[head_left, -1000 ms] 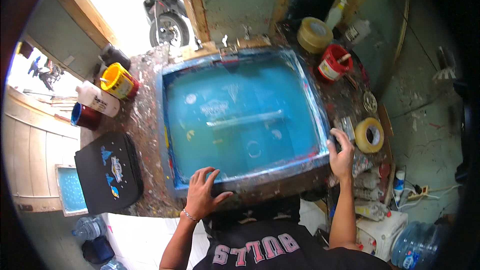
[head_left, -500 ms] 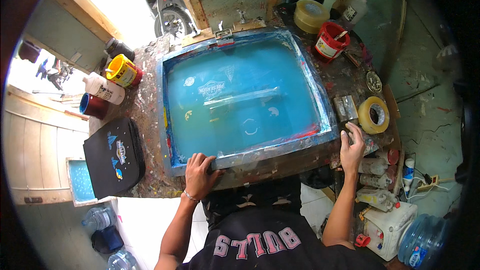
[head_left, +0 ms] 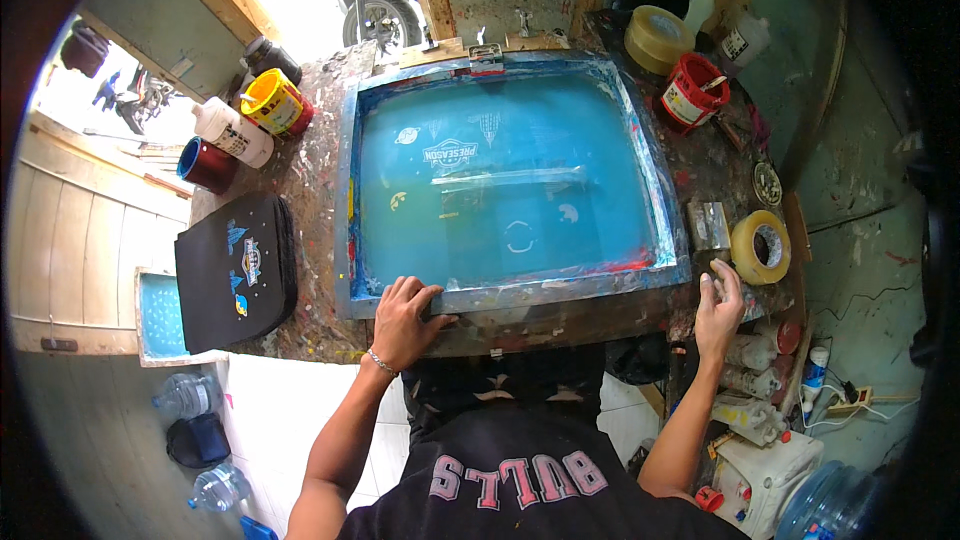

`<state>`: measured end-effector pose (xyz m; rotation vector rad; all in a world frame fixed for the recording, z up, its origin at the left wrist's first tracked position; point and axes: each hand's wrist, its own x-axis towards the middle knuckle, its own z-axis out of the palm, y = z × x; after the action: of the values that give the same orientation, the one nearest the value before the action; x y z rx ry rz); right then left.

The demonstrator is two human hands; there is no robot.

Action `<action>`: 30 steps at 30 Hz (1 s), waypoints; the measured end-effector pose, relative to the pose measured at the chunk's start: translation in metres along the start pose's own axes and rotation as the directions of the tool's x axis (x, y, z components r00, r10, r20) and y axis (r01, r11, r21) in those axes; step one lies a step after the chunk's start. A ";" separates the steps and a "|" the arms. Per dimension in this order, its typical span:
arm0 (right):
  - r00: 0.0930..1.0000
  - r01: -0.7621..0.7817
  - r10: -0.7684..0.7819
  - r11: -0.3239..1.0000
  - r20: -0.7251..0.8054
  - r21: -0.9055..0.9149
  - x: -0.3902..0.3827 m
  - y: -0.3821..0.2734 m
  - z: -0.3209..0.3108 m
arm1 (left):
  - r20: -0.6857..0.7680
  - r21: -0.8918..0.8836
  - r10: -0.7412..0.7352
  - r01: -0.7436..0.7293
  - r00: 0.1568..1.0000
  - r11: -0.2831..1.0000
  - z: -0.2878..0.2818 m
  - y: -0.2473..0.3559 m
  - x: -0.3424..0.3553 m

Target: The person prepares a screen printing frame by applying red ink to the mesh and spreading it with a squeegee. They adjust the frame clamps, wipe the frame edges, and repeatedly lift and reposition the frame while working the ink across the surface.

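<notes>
The paint-splattered work table (head_left: 310, 190) is taking up most of the view, and the big blue-meshed printing screen (head_left: 505, 180) is lying flat on it, filling the middle. Its frame is smeared with old ink, and pale design shapes are showing through the mesh.

Left of the screen, a black padded board (head_left: 232, 270) with small colourful prints is sitting at the table's left edge — well apart from the hands. Behind it, at the far left corner, there are 3 containers bunching together: a yellow tub (head_left: 272, 100), a white bottle (head_left: 232, 132) lying on its side and a dark red cup (head_left: 207, 164).

On the far right side a red paint can (head_left: 693, 90) is standing near a big roll of tape (head_left: 657, 38).

The left hand (head_left: 405, 320) is pressing down on the near rail of the frame, toward its left corner, fingers spread flat over the wood and pinching nothing.

The right hand (head_left: 718, 298) is resting on the table's near right edge, just off the screen's corner, fingers loosely open and holding nothing. It's sitting just beside a yellow tape roll (head_left: 762, 246), with a small metal scraper (head_left: 708, 224) lying next to that.
</notes>
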<state>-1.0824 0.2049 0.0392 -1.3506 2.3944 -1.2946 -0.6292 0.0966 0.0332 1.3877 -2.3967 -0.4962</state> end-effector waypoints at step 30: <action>0.999 -0.047 0.047 0.999 0.018 -0.027 0.015 0.008 -0.010 | -0.029 -0.001 0.015 -0.015 0.999 1.000 -0.008 0.003 0.001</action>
<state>-1.1008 0.2022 0.0446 -1.2988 2.4235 -1.2375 -0.6286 0.0958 0.0421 1.3657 -2.3818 -0.4698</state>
